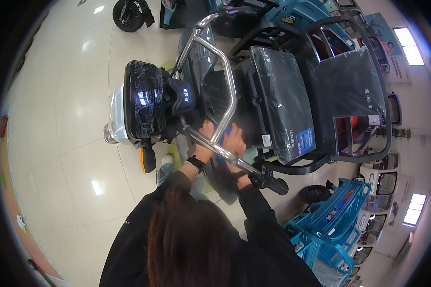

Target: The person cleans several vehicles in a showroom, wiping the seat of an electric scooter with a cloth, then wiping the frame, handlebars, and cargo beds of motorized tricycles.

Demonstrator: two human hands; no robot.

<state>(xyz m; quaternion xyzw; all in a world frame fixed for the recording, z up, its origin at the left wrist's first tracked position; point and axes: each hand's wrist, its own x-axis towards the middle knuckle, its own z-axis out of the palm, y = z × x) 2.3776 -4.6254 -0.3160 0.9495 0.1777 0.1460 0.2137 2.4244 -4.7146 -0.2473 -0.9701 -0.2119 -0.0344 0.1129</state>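
Observation:
Both arms reach past the chrome handlebar [231,88] of an electric tricycle, down to its dark footwell. My left hand [205,146] is on the inner side of the bar, its fingers curled by a small yellowish spot; what they hold is too small to make out. Close beside it, my right hand [233,142] presses down with bent fingers on a blue cloth-like thing [227,130]. The bar hides part of both hands. Below them is the dark floor panel [218,179].
The plastic-wrapped front panel [146,103] and a mirror [148,159] are left of my hands. To the right is a film-covered seat [282,103] with a black frame. A handlebar grip [275,185] juts near my right forearm. Blue cargo tricycles [328,217] stand nearby.

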